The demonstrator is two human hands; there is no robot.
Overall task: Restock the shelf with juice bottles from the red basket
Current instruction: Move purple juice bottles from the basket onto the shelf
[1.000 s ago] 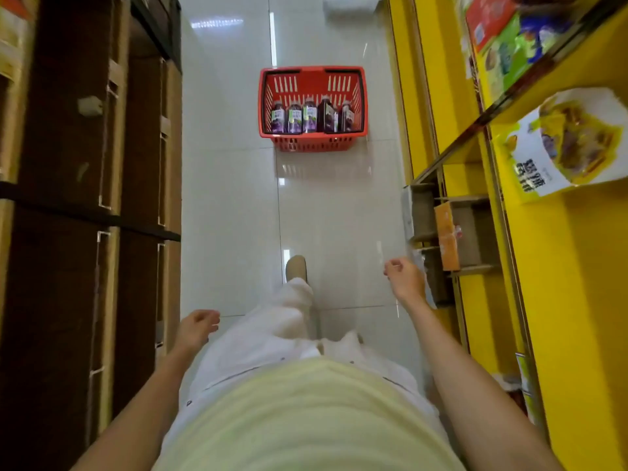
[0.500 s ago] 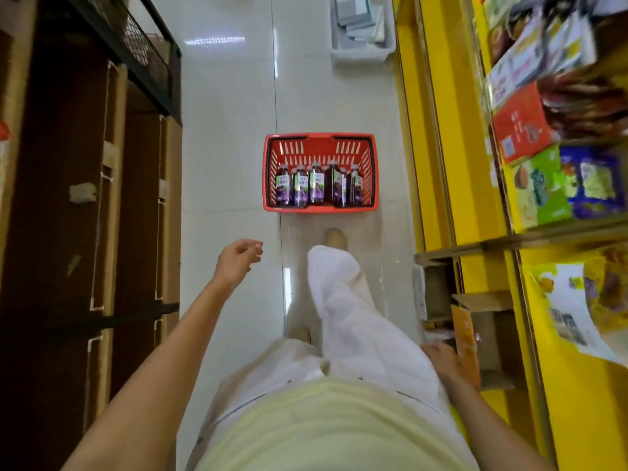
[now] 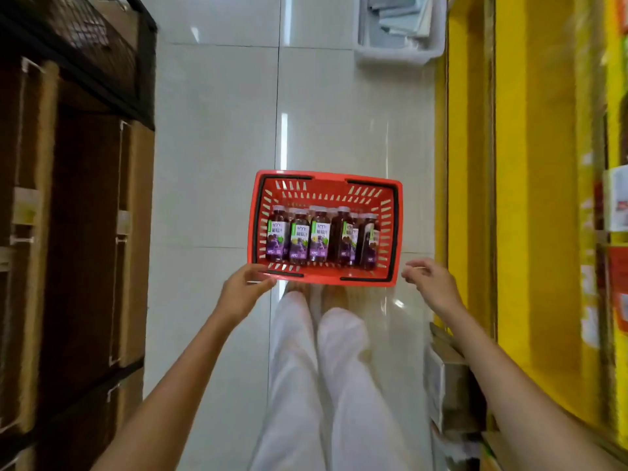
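A red basket (image 3: 326, 180) stands on the white tiled floor just ahead of my feet. Several dark purple juice bottles (image 3: 319, 237) with purple labels stand upright in a row inside it. My left hand (image 3: 243, 292) reaches the basket's near left corner, fingertips at the rim; whether it grips is unclear. My right hand (image 3: 431, 282) hovers just right of the near right corner, fingers apart, holding nothing. The yellow shelf (image 3: 537, 198) runs along the right side of the aisle.
Brown cardboard boxes on a dark rack (image 3: 78, 215) line the left side. A white bin (image 3: 397, 28) with papers sits on the floor beyond the basket. Low cardboard boxes (image 3: 448, 375) stick out at the shelf's foot by my right arm.
I have walked up to the basket, which now lies right before my feet. Both hands have come forward to its near corners; the right hand left the box by the shelf.
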